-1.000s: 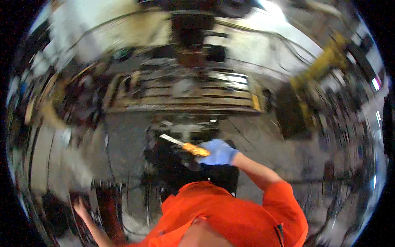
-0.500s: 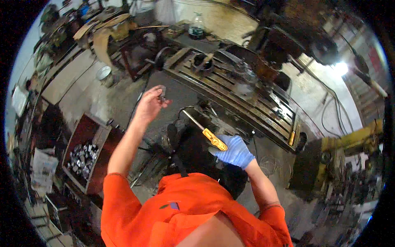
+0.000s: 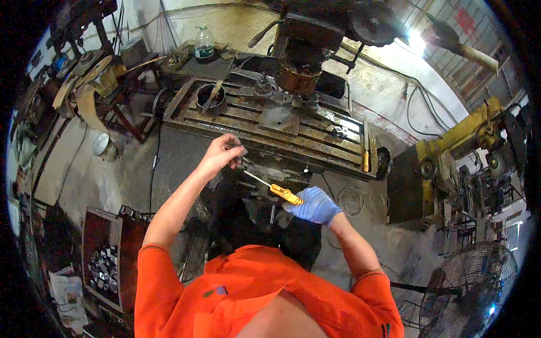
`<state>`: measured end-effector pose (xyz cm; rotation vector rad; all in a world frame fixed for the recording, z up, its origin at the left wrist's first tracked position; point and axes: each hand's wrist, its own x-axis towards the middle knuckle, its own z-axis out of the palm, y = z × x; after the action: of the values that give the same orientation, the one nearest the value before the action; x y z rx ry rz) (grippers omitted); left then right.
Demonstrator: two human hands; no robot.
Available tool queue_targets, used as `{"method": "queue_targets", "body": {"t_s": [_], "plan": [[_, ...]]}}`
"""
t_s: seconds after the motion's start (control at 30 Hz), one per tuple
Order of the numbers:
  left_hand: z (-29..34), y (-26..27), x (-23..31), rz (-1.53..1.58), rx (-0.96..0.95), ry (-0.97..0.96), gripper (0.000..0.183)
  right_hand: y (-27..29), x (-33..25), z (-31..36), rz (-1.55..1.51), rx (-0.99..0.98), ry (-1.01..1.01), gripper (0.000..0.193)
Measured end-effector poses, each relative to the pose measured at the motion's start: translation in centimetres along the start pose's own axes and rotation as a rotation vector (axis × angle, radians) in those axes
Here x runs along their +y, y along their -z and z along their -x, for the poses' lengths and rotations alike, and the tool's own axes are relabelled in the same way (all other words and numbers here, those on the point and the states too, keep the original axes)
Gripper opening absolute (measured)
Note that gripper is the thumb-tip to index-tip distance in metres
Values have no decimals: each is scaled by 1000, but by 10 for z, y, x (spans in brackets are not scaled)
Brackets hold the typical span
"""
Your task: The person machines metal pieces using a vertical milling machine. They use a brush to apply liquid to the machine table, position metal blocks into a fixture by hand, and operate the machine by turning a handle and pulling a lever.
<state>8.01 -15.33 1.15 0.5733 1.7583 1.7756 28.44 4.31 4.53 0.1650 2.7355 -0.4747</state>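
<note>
My bare left hand (image 3: pixel 222 153) is closed around a small grey metal piece (image 3: pixel 243 152), mostly covered by the fingers. In a blue glove, my right hand (image 3: pixel 313 206) grips a yellow-handled tool (image 3: pixel 286 194) with a slim metal shaft. The shaft points up and left, its tip just below my left fingers and seemingly apart from the piece. Both hands are held in front of the slotted machine table (image 3: pixel 236 125). On that table stand a dark pot (image 3: pixel 211 105) with a brush-like stick in it and, at the right end, another yellow-handled tool (image 3: pixel 366 161).
A machine head (image 3: pixel 307 50) hangs over the table. At lower left is a box (image 3: pixel 118 225) of small metal blocks (image 3: pixel 103 269). A white bucket (image 3: pixel 103 145) stands on the floor at left, a large fan (image 3: pixel 470 281) at lower right. Behind the table sits a plastic bottle (image 3: pixel 204 44).
The view has swung, so the machine table lies further left and the fan has come into sight. My left hand, with the metal piece, is nearer the tip of the yellow-handled tool.
</note>
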Motion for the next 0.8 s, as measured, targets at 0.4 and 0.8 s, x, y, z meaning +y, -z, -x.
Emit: {"method": "queue_targets", "body": {"t_s": [0.4, 0.8], "plan": [[-147, -54, 21, -828, 40, 2, 24, 60, 57, 12, -361, 265, -174, 46], [-171, -54, 13, -1148, 185, -203, 43, -54, 144, -93, -923, 585, -77, 33]]}}
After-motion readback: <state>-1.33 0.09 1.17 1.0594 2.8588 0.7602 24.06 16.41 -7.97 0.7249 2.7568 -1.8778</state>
